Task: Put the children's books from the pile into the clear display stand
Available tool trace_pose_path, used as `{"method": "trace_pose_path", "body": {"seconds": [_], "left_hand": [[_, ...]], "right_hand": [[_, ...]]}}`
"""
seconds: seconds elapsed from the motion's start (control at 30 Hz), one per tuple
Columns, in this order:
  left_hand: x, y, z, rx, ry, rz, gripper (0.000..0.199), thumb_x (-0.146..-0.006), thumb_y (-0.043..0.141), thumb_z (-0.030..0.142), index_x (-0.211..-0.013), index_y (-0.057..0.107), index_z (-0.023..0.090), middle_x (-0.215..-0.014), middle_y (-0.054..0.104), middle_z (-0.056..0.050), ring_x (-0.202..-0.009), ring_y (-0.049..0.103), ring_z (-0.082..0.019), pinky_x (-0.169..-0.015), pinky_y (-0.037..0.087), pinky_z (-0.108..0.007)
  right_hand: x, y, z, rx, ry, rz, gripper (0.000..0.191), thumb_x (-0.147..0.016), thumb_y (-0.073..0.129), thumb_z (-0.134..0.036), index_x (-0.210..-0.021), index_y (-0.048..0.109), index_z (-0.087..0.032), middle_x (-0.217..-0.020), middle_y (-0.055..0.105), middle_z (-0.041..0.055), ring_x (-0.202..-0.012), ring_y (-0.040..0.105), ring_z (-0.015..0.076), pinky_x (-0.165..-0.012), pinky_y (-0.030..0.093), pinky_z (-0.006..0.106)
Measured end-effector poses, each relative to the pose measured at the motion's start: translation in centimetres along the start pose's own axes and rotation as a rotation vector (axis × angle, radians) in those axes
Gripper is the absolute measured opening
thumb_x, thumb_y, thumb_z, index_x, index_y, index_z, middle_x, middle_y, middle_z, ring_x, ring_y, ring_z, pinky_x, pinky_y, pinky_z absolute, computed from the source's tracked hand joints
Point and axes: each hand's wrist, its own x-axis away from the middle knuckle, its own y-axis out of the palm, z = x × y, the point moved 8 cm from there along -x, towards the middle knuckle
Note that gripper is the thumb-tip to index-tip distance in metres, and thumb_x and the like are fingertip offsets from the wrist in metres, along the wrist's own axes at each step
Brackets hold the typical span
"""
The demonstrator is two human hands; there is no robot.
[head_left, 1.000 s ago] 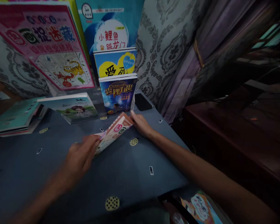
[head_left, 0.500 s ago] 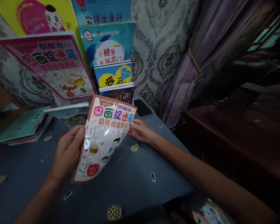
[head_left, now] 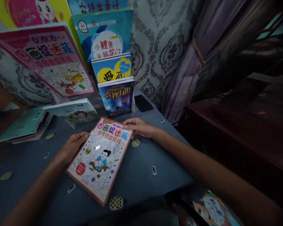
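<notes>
Both hands close on a brown-bordered book near the front of the desk

A brown-bordered book [head_left: 101, 158] lies face up over the near part of the desk [head_left: 141, 169], its lower corner toward the near edge. Whether it rests on the cloth or hangs just above cannot be told. The left hand [head_left: 73, 146] is closed on the book's left side; the right hand [head_left: 141, 128] is closed on its upper right corner, fingers over the cover. The hands are apart, with the book between them.

Toward the far edge, a dark blue book [head_left: 119, 99] stands upright, with a blue-and-yellow book [head_left: 112, 69], a teal book [head_left: 85, 40] and others behind it. To their left leans a large pink book [head_left: 61, 62], and in front of that a thin book with a green cover picture [head_left: 79, 114] is propped up. A stack of books [head_left: 25, 125] lies toward the left edge. A flat black object [head_left: 143, 103] lies by the far right corner. Beyond the right edge hangs a purple curtain [head_left: 185, 73]. Below the near right corner, a colourful cover [head_left: 213, 208] is partly visible.
</notes>
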Motion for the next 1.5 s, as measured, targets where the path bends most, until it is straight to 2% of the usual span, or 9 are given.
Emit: {"method": "trace_pose_path", "body": {"seconds": [0.1,0.17,0.33,0.47,0.57,0.73,0.9,1.07,1.5], "left_hand": [[0.0,-1.5,2.1,-0.550,0.319,0.185,0.034,-0.082,0.056,0.051,-0.085,0.070,0.019,-0.088,0.073,-0.009,-0.087,0.068,-0.028,-0.078,0.055,-0.037],[0.6,-0.5,3.2,-0.768,0.453,0.203,0.039,-0.091,0.045,0.046,-0.099,0.071,0.019,-0.103,0.072,-0.011,-0.103,0.066,-0.029,-0.092,0.052,-0.041],[1.8,5.7,4.9,-0.897,0.618,0.071,0.041,-0.103,0.035,0.042,-0.117,0.066,0.019,-0.115,0.071,-0.011,-0.110,0.065,-0.027,-0.096,0.051,-0.042],[2.5,10.8,5.4,-0.997,0.726,0.045,0.046,-0.100,0.048,0.051,-0.129,0.058,0.016,-0.130,0.065,-0.016,-0.122,0.060,-0.031,-0.103,0.050,-0.049],[2.9,12.8,5.0,-1.110,0.698,0.028,0.061,-0.092,0.060,0.058,-0.133,0.054,0.013,-0.135,0.062,-0.020,-0.127,0.058,-0.036,-0.104,0.048,-0.054],[3.8,13.5,5.2,-1.225,0.720,0.081,0.050,-0.093,0.062,0.045,-0.129,0.056,0.010,-0.131,0.065,-0.021,-0.127,0.059,-0.037,-0.102,0.051,-0.052],[4.3,13.8,5.0,-1.274,0.798,0.143,0.045,-0.096,0.055,0.042,-0.128,0.059,0.011,-0.131,0.068,-0.021,-0.126,0.061,-0.036,-0.100,0.053,-0.049],[4.4,13.8,4.6,-1.249,0.826,0.172,0.045,-0.098,0.050,0.043,-0.129,0.061,0.011,-0.135,0.066,-0.021,-0.127,0.060,-0.037,-0.101,0.052,-0.051],[4.1,13.9,4.6,-1.221,0.739,0.137,0.044,-0.101,0.041,0.036,-0.127,0.064,0.008,-0.137,0.065,-0.022,-0.130,0.058,-0.039,-0.103,0.049,-0.054]], "right_hand": [[-0.5,-0.6,0.9,0.111,0.023,0.054,0.031,-0.074,0.084,-0.024,-0.098,0.068,-0.014,-0.071,0.074,0.0000,-0.055,0.069,0.0104,-0.049,0.058,0.018],[-0.6,-0.9,1.2,0.135,0.026,0.069,0.028,-0.077,0.082,-0.024,-0.100,0.068,-0.014,-0.071,0.074,0.0000,-0.055,0.069,0.0104,-0.051,0.059,0.019],[-0.6,-1.0,1.3,0.165,0.038,0.051,0.026,-0.084,0.078,-0.033,-0.098,0.069,-0.013,-0.076,0.076,0.0031,-0.058,0.071,0.0107,-0.056,0.061,0.020],[-0.2,-0.4,1.0,0.197,0.039,-0.030,0.033,-0.081,0.081,-0.038,-0.098,0.066,-0.013,-0.071,0.074,0.0012,-0.056,0.070,0.0108,-0.054,0.060,0.020],[0.2,0.3,0.8,0.281,0.050,-0.104,0.027,-0.085,0.075,-0.038,-0.091,0.065,-0.014,-0.062,0.070,-0.0020,-0.051,0.067,0.0097,-0.048,0.054,0.017],[0.2,-0.1,-0.1,0.490,-0.036,-0.032,0.020,-0.091,0.064,-0.026,-0.075,0.064,-0.014,-0.057,0.065,-0.0039,-0.041,0.057,0.0049,-0.040,0.043,0.013],[0.0,-1.1,-1.0,0.451,-0.152,0.114,0.010,-0.089,0.065,-0.023,-0.088,0.069,-0.014,-0.064,0.069,-0.0023,-0.048,0.059,0.0066,-0.043,0.043,0.015],[0.1,-0.7,-1.4,0.406,-0.234,0.095,0.021,-0.090,0.065,-0.031,-0.097,0.075,-0.013,-0.075,0.076,0.0029,-0.066,0.067,0.0097,-0.053,0.045,0.016],[0.2,-0.4,-1.4,0.432,-0.264,0.071,0.032,-0.091,0.063,-0.041,-0.091,0.077,-0.012,-0.069,0.075,0.0040,-0.061,0.063,0.0101,-0.055,0.042,0.019]]}}
